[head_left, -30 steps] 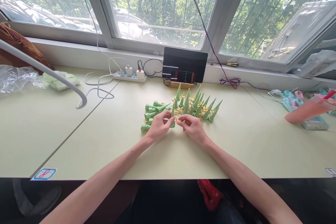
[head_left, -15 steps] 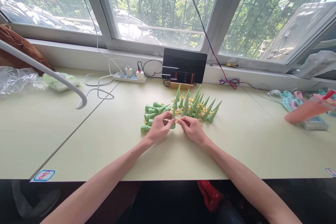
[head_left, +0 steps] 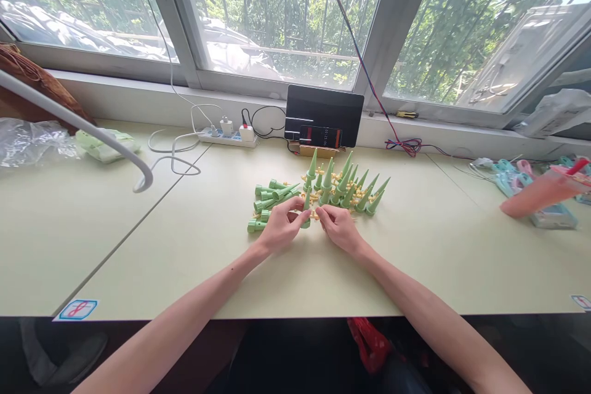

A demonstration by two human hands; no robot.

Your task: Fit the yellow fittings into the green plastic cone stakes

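Note:
My left hand [head_left: 282, 226] is closed around a green plant watering spike [head_left: 307, 199], its pointed end up. At the side of that spike shows a small yellow valve piece [head_left: 314, 215]. The fingertips of my right hand [head_left: 340, 228] pinch its outer end. How far the valve sits in the spike cannot be made out. Just beyond my hands stand several more green spikes [head_left: 344, 188] with yellow valves, points up. Left of them lies a pile of green spikes [head_left: 265, 204] on their sides, partly hidden by my left hand.
A phone [head_left: 321, 136] leans against a dark tablet [head_left: 325, 114] at the back of the table [head_left: 295, 283]. A power strip [head_left: 228, 138] with white cables lies to its left. A pink drink cup [head_left: 540, 192] tilts at the right. A white curved arm [head_left: 115, 144] crosses the left side.
My right fingertips have shifted slightly to the right, and more of the yellow valve shows between my hands. The held spike has moved very slightly right. The other spikes stay put.

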